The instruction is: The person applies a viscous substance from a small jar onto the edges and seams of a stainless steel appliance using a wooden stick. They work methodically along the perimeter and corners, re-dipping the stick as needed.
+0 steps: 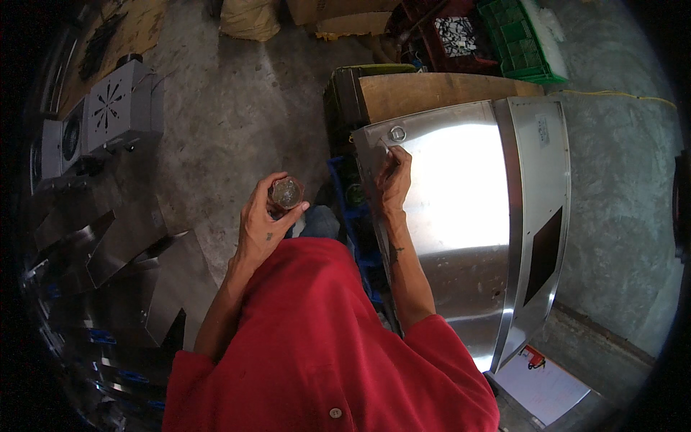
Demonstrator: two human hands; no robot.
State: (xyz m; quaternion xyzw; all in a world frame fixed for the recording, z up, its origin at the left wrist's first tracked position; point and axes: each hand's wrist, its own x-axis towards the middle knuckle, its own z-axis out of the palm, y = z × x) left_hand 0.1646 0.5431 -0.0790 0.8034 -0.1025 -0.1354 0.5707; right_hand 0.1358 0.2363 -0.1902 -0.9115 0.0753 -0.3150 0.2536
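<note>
My left hand [257,223] is wrapped round a small round container [287,192] that looks like a clear glass. Its inside looks brownish and cloudy, and I cannot make out what it holds. On the right, my right hand [395,183] is at the left edge of a shiny stainless steel panel [464,270], fingers bent and drawn together. Whatever may be between those fingertips is hidden. Just beyond them, a small round metal fitting [397,134] sits near the panel's far left corner.
Grey metal housings [115,108] stand at the left, above dark sheet-metal parts [119,252]. A wooden board [446,93] lies behind the panel. Green [515,43] and red [425,54] crates are at the back. Blue crates [353,209] stand beside my leg. A whiteboard [543,385] leans lower right.
</note>
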